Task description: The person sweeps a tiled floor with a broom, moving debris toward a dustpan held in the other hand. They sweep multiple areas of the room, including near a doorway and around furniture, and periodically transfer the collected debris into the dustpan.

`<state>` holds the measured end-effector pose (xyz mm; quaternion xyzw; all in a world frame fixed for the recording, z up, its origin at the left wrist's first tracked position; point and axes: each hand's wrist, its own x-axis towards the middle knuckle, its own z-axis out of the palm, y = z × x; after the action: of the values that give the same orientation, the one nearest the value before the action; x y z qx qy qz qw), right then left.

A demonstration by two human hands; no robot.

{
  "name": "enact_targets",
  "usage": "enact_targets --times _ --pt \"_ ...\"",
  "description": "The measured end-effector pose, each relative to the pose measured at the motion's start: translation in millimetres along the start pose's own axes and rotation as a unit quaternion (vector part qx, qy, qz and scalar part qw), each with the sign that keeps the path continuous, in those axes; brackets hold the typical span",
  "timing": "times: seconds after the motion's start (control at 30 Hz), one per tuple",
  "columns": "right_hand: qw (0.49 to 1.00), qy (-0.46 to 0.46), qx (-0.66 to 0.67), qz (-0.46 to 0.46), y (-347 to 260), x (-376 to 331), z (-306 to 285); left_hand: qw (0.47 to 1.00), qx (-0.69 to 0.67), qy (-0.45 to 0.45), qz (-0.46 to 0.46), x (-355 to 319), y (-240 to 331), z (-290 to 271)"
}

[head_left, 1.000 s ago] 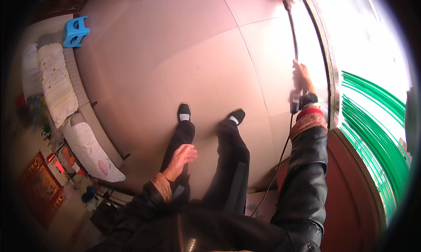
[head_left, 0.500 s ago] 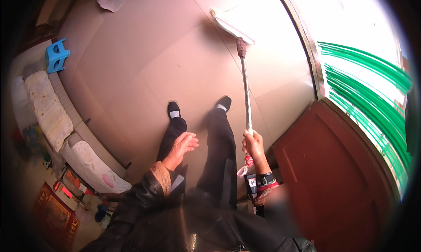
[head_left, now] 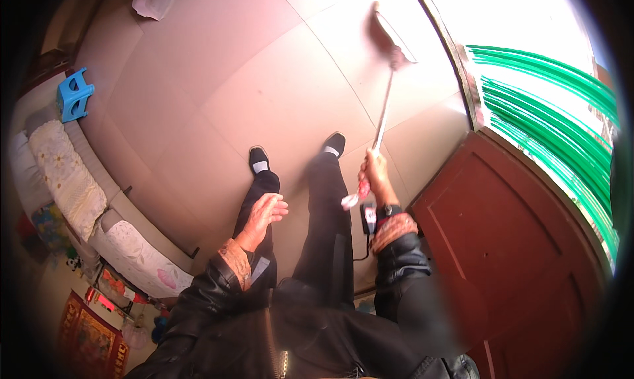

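Note:
My right hand (head_left: 376, 173) is wrapped round the upper end of a long-handled broom (head_left: 385, 111). The broom's handle slants away from me, and its wide head (head_left: 394, 35) is on the tiled floor near the doorway, washed out by bright light. A red and white strip of cloth (head_left: 360, 195) hangs from the handle's end below my grip. In front of my left thigh, my left hand (head_left: 263, 219) hovers with nothing in it, its fingers stretched out.
A sofa with pale covers (head_left: 69, 174) runs along the left, with a blue plastic stool (head_left: 75, 95) at its far end. On the right are a dark red door (head_left: 492, 240) and green strips (head_left: 548, 115) across the bright doorway. A pale pinkish object (head_left: 155, 1) lies far left.
The broom's head has swung right and farther away, toward the doorway. My right hand has reached forward with the handle. My left hand has shifted slightly left and stays empty.

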<state>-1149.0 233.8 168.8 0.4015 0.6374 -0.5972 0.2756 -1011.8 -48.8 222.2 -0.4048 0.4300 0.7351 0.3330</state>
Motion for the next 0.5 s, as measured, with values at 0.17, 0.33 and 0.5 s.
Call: enact_targets --times 0.17,0.33,0.5 --pt "0.999 -0.042 -0.009 0.017 0 -81 -52 1.0 0.006 0.002 0.01 -4 -6 34" --pt "0.997 0.013 -0.043 -0.069 -75 -22 -70 1.0 0.019 -0.008 0.007 -8 -14 59" --pt "0.998 -0.039 0.002 -0.057 -110 37 -71 1.0 0.022 0.0 -0.003 -5 -22 63"
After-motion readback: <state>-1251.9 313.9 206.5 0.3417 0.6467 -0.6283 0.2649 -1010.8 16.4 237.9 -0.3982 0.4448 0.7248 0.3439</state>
